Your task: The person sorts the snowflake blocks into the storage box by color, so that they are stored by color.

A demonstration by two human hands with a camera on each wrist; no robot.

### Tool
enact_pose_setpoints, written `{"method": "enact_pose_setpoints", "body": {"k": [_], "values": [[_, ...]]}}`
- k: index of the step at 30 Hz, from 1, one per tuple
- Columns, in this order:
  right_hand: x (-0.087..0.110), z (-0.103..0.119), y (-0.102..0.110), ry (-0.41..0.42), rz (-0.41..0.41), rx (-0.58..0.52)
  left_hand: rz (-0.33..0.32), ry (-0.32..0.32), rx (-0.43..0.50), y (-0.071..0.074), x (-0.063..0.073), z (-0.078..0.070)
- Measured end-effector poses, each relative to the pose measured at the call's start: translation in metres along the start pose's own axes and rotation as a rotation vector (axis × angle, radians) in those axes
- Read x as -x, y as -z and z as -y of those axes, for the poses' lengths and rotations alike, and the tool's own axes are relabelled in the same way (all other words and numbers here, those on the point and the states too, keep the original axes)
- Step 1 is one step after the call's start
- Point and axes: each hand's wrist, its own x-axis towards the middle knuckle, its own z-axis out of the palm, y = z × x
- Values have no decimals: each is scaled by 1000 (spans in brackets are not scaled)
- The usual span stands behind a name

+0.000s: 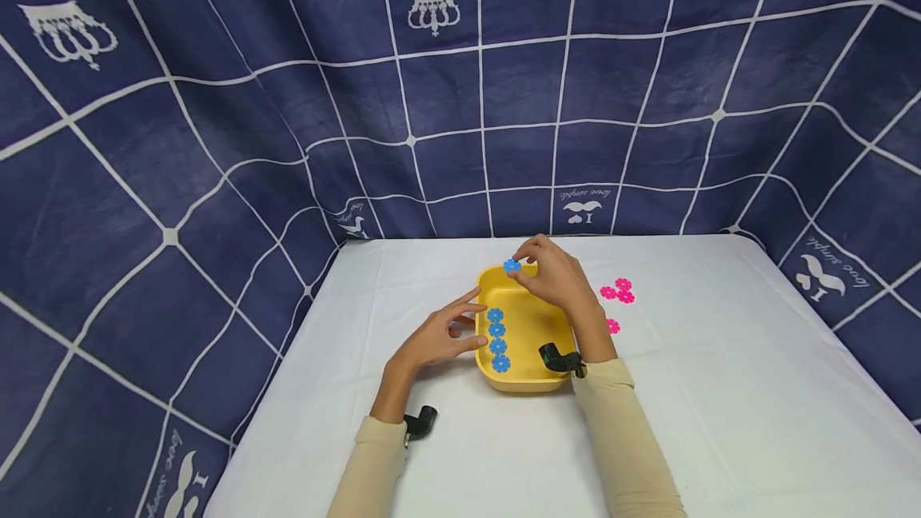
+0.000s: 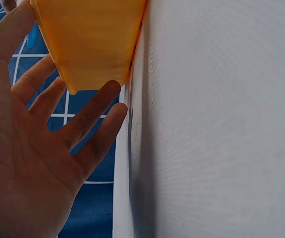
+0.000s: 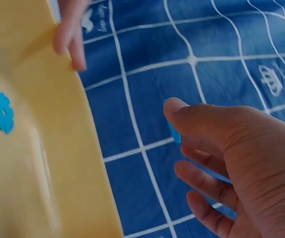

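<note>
A yellow plastic tub stands on the white-covered table. Inside it, along the left side, several blue flower-shaped discs form a line; part of that line shows in the right wrist view as blue discs. My right hand is over the tub's far rim and pinches one blue flower-shaped disc between thumb and fingers, seen edge-on in the right wrist view. At the tub's left rim is my left hand, fingers spread and fairly straight. In the left wrist view its fingertips are against or close to the tub wall.
Several pink flower-shaped discs lie on the table right of the tub, with another pink disc nearer, partly behind the right forearm. A dark blue checked curtain surrounds the white tabletop at the back and sides.
</note>
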Motion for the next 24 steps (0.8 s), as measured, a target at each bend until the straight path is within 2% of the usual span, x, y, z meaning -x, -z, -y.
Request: {"method": "enact_pose_setpoints", "body": {"k": [15, 24], "values": [[-5, -5, -30, -8, 132, 54, 10, -15, 8, 0, 2, -1], [-10, -7, -46, 0, 162, 96, -2, 26, -9, 1, 5, -2]]}}
